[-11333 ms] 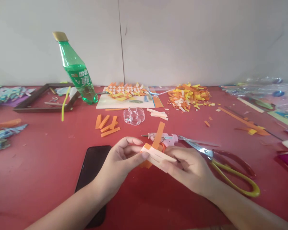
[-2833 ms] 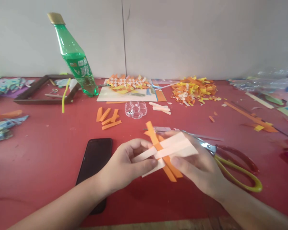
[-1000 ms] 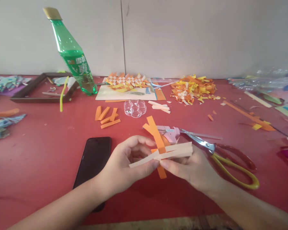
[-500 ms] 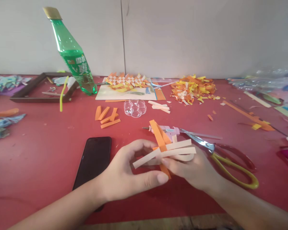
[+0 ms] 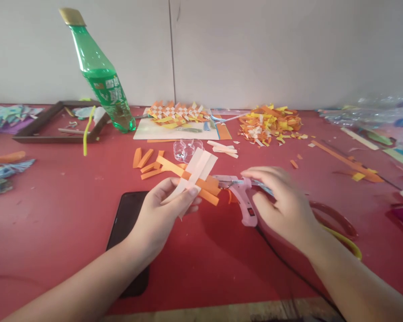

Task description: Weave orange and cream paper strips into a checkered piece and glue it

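Observation:
Pinched between the thumb and fingers of my left hand [image 5: 168, 201] is a woven piece of orange and cream paper strips [image 5: 199, 172], its loose ends spreading several ways. My right hand [image 5: 285, 205] is open, thumb and index finger apart, just right of a pink glue gun [image 5: 243, 199] on the table. The glue gun's black cord runs toward the front edge under my right forearm. Behind the right hand lie scissors [image 5: 336, 220] with red and yellow handles, partly covered by the hand and arm. A black phone [image 5: 126, 223] is partly under my left forearm.
Cut orange strips [image 5: 151, 167], cream strips [image 5: 223, 149] and a clear flower-shaped tray [image 5: 181, 150] lie ahead. Farther back are a green bottle [image 5: 104, 85], a dark frame [image 5: 30, 136], woven pieces on a board [image 5: 144, 132] and a heap of paper scraps [image 5: 270, 125].
My right hand has let go of the woven paper and moved right to the glue gun. My left hand has turned the paper and shifted it left. The glue gun's grip now points toward me.

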